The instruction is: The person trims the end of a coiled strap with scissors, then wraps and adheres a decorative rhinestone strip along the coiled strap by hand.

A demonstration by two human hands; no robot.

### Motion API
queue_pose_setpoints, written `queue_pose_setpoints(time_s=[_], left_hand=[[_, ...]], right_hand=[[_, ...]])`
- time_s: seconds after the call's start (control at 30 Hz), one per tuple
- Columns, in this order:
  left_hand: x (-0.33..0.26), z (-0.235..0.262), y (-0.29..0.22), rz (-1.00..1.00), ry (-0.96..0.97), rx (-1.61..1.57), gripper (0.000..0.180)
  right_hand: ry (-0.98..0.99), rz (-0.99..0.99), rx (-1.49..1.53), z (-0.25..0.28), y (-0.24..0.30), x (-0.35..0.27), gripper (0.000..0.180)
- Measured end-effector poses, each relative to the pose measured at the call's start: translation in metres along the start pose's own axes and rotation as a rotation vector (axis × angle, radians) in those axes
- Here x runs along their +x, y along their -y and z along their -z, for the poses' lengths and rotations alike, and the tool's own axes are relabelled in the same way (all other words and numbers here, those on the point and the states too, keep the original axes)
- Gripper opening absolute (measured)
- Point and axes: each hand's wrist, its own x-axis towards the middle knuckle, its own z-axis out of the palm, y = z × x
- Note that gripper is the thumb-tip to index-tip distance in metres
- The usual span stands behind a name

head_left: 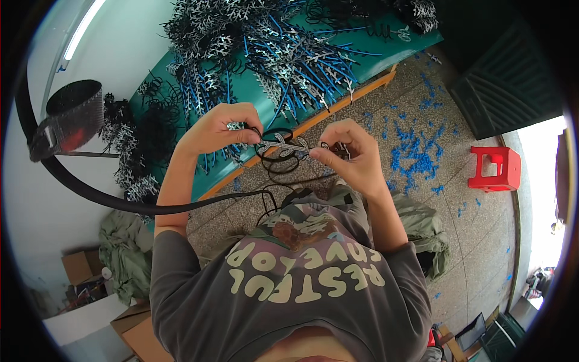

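Observation:
In front of my chest, my left hand [226,127] pinches one end of a silver, glittery branch-shaped piece [282,145] between thumb and fingers. At its other end, my right hand [353,154] is closed as well, with dark material showing at its fingertips. Loops of thin black cord [280,172] hang around and below the piece. Just beyond my hands, a heap of silver and black branch-shaped pieces [301,69] with blue stems covers much of the green table [160,75].
The table's wooden edge [362,90] runs past my hands. Blue scraps [416,154] litter the speckled floor on the right, near a red plastic stool [494,169]. A thick black cable [114,202] crosses at left. Cardboard boxes [145,335] stand at lower left.

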Motion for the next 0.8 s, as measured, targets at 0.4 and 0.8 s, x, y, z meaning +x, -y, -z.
queue_pose_setpoints(time_s=[0.4, 0.8], left_hand=[[-0.01, -0.006, -0.002, -0.101, -0.103, -0.024, 0.025], [-0.005, -0.007, -0.007, -0.357, -0.055, -0.219, 0.022]], right_hand=[[0.02, 0.061, -0.094, -0.006, 0.029, -0.004, 0.021], [0.094, 0.009, -0.007, -0.005, 0.026, 0.012, 0.023]])
